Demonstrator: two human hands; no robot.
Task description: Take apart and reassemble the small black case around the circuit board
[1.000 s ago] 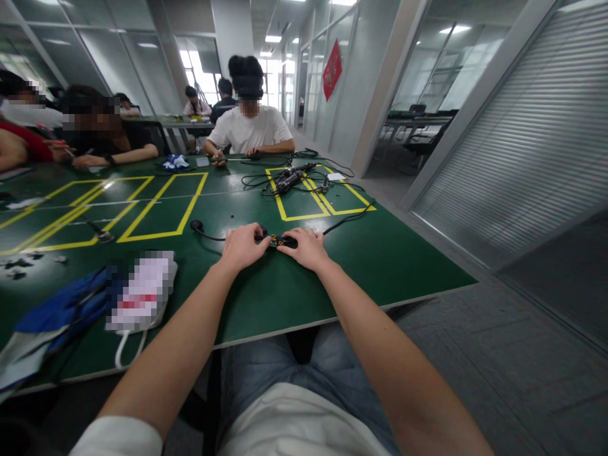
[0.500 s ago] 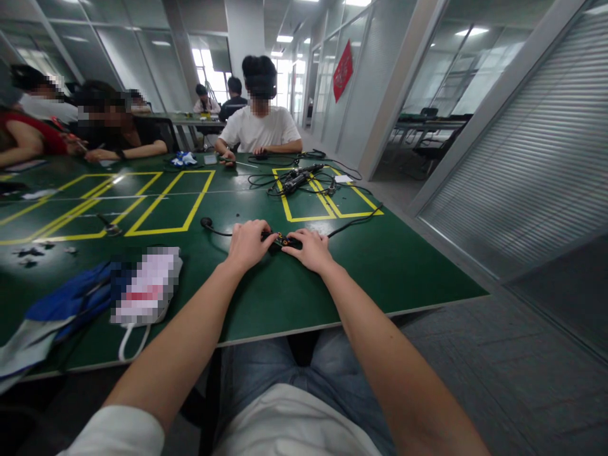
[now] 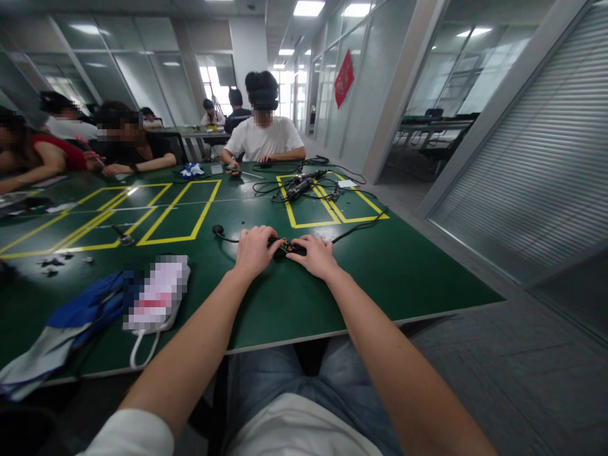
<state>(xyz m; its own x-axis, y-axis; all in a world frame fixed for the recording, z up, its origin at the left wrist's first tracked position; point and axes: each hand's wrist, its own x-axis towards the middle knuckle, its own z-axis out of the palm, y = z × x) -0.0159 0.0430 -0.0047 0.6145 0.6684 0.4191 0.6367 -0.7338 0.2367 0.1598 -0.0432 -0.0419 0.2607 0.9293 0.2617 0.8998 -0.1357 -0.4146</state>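
Both my hands rest on the green table [image 3: 380, 266], meeting over a small black device with orange marks [image 3: 286, 246]. My left hand [image 3: 253, 251] has its fingers curled onto the device's left end. My right hand [image 3: 316, 255] presses its fingers on the right end. A black cable [image 3: 223, 235] runs left from the device to a round plug, and another black cable [image 3: 361, 227] leads off to the right. Most of the device is hidden under my fingers.
A blue and white bag with a white pouch [image 3: 152, 294] lies at the near left. Yellow taped rectangles [image 3: 175, 215] mark the table. A tangle of cables and tools [image 3: 304, 183] sits further back. Several people sit along the far and left sides. The table's edge is near my lap.
The view has tilted and shifted a little, so the table sits lower and further right in the picture. My hands stay on the device in the same grip.
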